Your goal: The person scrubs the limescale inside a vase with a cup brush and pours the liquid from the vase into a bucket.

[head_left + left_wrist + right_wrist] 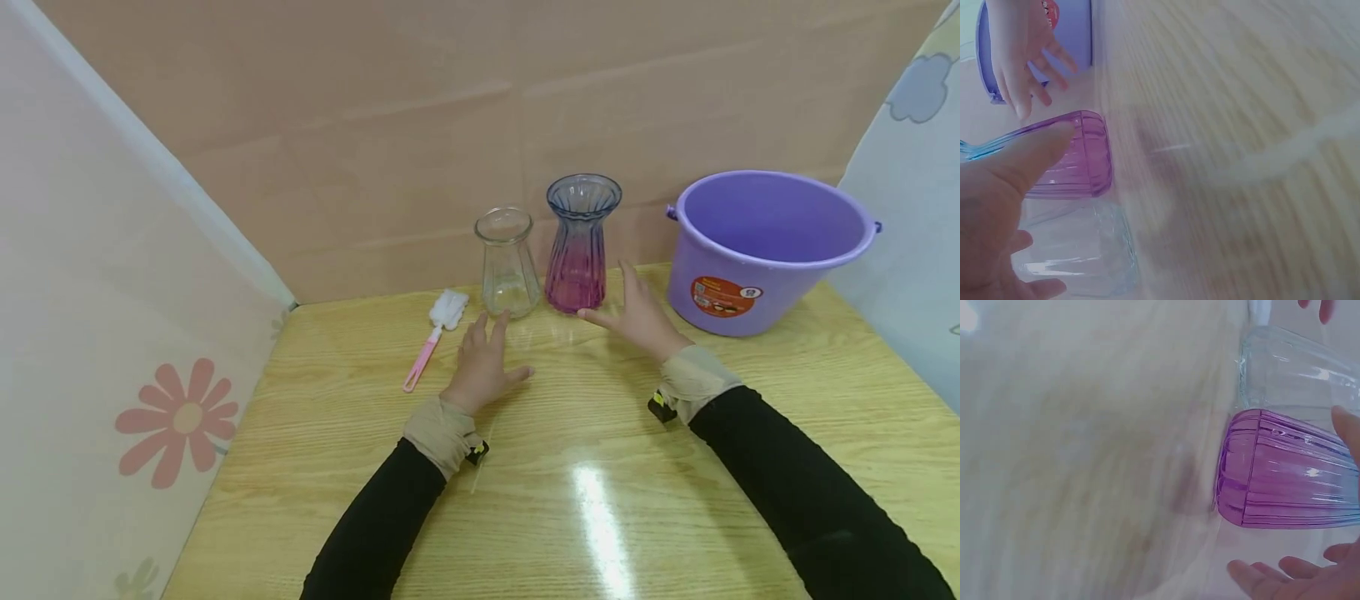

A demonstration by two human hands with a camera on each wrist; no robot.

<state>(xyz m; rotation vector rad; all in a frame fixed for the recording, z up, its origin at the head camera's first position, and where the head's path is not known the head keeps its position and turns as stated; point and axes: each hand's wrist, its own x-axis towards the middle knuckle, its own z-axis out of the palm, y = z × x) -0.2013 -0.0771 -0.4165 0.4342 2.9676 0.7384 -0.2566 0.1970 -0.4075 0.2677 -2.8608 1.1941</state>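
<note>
A clear glass vase (510, 279) stands upright near the back edge of the table. Just right of it is a ribbed glass vase (576, 267), blue-grey at the flared top and pink-purple below. My left hand (480, 367), fingers spread, is in front of the clear vase and holds nothing. On the right side of the ribbed vase, my right hand (641, 321) has thumb and fingers apart around its lower part. The right wrist view shows the ribbed vase's base (1238, 469) between thumb and fingers, with a gap below it.
A white-headed brush (448, 310) with a pink handle lies left of the clear vase. At the back right stands a purple bucket (750, 283) with a red label. Behind the wooden table (337, 467) hangs a brown backdrop, with patterned panels at both sides.
</note>
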